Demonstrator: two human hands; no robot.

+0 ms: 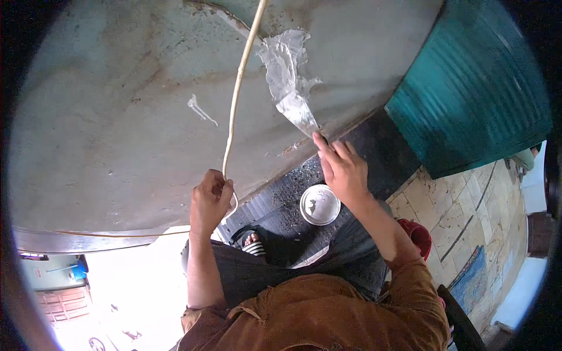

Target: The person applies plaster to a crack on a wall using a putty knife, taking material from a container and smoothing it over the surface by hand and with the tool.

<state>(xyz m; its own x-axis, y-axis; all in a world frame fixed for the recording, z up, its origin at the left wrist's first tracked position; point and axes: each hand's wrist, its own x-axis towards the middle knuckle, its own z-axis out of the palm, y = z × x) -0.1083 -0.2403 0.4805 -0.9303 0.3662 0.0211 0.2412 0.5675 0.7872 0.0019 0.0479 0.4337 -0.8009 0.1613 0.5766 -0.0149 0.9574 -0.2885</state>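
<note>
My right hand [345, 172] grips a putty knife [300, 115], its forefinger stretched along the tool and the handle mostly hidden by the fingers. The blade lies against the grey wall [164, 146], at the lower end of a patch of wet white putty [285, 64]. With its fingers closed, my left hand [211, 202] holds a cream-coloured cable [236, 99] that runs up across the wall, left of the putty. Below my right hand stands a round white tub [320, 205] with some white putty inside.
A green corrugated sheet [468, 93] stands to the right. Dark gritty ground [281, 216] lies along the wall's foot, with my sandalled foot [253, 243] on it. Red plastic [415, 238] shows beside my right forearm, above floor tiles [451, 216]. A crack [225, 16] runs above the putty.
</note>
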